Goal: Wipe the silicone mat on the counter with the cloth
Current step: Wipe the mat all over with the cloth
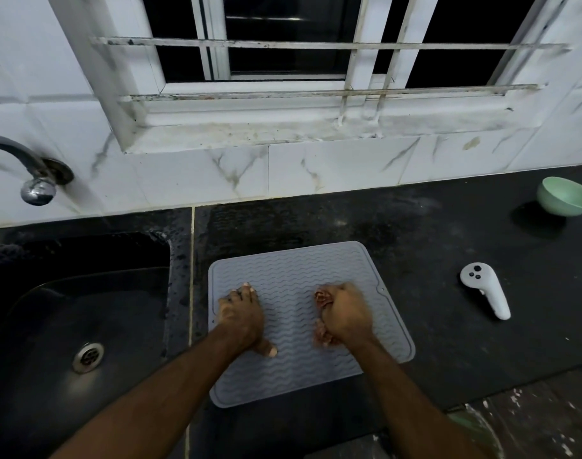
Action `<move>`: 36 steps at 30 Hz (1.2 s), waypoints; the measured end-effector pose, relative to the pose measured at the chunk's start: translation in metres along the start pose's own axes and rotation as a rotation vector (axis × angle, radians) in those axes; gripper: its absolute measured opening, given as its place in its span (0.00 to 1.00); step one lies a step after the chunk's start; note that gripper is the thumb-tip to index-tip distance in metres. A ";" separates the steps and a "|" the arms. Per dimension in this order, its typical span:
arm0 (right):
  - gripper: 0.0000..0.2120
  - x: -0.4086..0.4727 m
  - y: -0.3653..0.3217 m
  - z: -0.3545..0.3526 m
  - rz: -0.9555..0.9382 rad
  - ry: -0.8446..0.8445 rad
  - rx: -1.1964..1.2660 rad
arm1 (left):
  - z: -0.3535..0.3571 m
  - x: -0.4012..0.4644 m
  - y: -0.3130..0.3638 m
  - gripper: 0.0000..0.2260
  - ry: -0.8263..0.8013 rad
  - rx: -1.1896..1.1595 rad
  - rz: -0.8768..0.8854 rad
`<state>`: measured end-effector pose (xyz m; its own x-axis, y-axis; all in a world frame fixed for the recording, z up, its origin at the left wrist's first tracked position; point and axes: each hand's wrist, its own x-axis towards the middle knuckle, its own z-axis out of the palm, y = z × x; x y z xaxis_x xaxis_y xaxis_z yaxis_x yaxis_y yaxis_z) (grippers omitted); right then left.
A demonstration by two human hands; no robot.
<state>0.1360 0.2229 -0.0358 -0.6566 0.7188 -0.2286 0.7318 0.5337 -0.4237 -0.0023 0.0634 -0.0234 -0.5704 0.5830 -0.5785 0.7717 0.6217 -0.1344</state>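
A grey silicone mat [292,270] with wavy ridges lies on the black counter [431,233], right of the sink. My left hand [241,313] rests flat on the mat's left part, fingers straight and pointing away from me, thumb spread toward me. My right hand [347,313] is curled round a bunched reddish cloth [322,299] and holds it against the mat's right part. Bits of the cloth stick out at the fingers and near the wrist; the rest is hidden inside the fist.
A black sink [67,309] with a steel drain [88,356] lies left of the mat, a tap [34,180] above it. A white controller [484,293] lies on the counter to the right. A green bowl [566,197] stands far right. A tiled wall and window run behind.
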 end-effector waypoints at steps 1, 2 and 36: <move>0.17 0.001 0.003 -0.004 0.012 0.003 0.012 | 0.001 0.001 0.000 0.67 0.002 -0.009 0.001; 0.17 0.003 0.010 -0.011 0.042 0.011 0.034 | 0.003 0.001 -0.001 0.67 0.005 -0.016 0.003; 0.29 -0.002 0.009 -0.006 0.018 -0.034 -0.093 | 0.009 0.001 -0.003 0.67 0.014 0.005 -0.010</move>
<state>0.1450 0.2285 -0.0336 -0.6480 0.7140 -0.2651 0.7561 0.5613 -0.3365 -0.0027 0.0576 -0.0307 -0.5819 0.5839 -0.5660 0.7674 0.6247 -0.1445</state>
